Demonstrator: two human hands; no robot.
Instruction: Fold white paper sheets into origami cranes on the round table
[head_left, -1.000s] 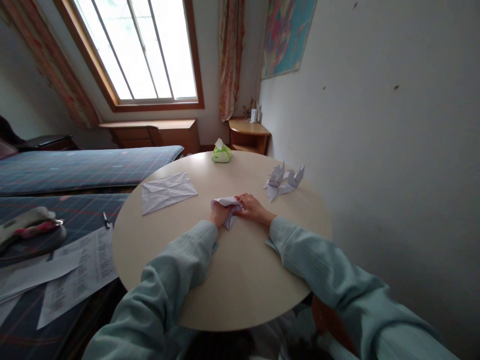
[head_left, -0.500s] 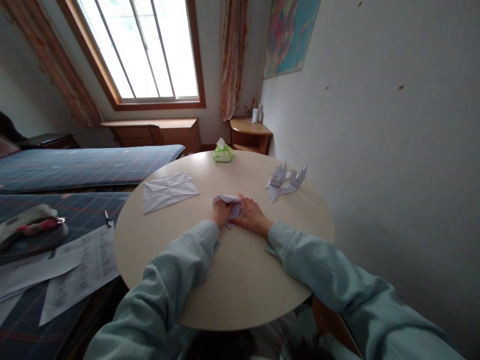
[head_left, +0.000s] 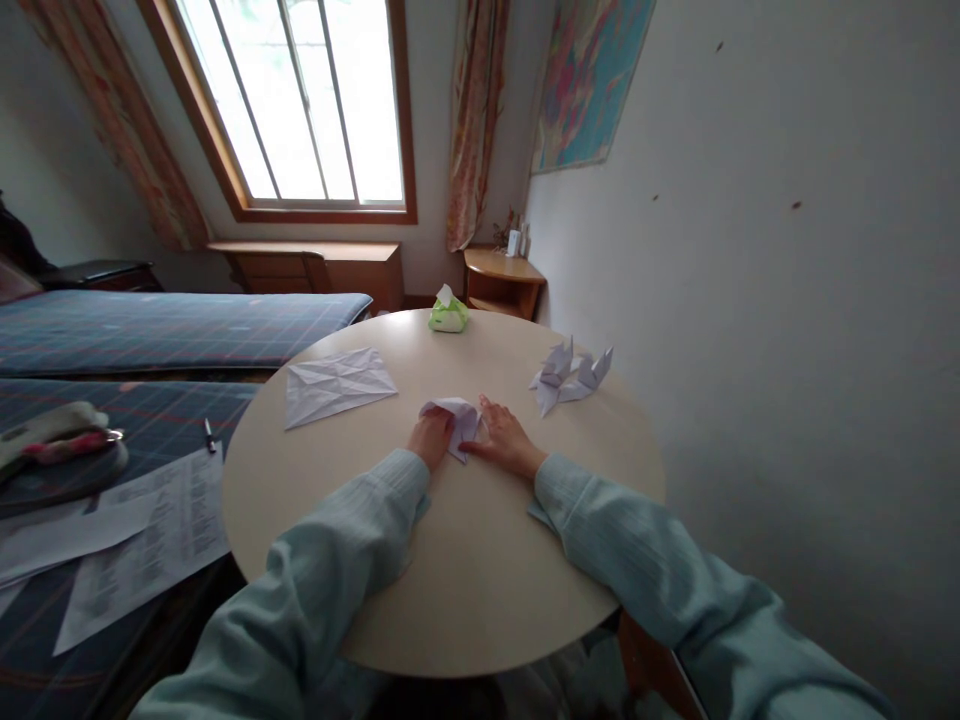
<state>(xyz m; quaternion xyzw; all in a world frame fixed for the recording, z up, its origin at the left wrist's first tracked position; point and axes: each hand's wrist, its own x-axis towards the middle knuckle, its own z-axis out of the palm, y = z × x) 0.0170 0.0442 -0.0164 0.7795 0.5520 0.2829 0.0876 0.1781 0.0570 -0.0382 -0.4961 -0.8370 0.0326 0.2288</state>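
A small piece of folded white paper (head_left: 455,415) lies near the middle of the round beige table (head_left: 465,570). My left hand (head_left: 430,438) is closed on its left side. My right hand (head_left: 504,438) presses on its right side with fingers partly spread and flat. A creased flat white sheet (head_left: 335,383) lies to the left of my hands. Two finished folded paper figures (head_left: 569,372) stand to the right near the wall.
A green tissue pack (head_left: 448,312) sits at the table's far edge. Beds with plaid covers (head_left: 150,330) lie to the left, with printed sheets (head_left: 135,540) and a pen (head_left: 209,435) on the nearer one. A wall runs close along the right.
My right hand has slid from on top of the folded paper to its right side, fingers flatter. The view has shifted slightly; both hands stay at the paper.
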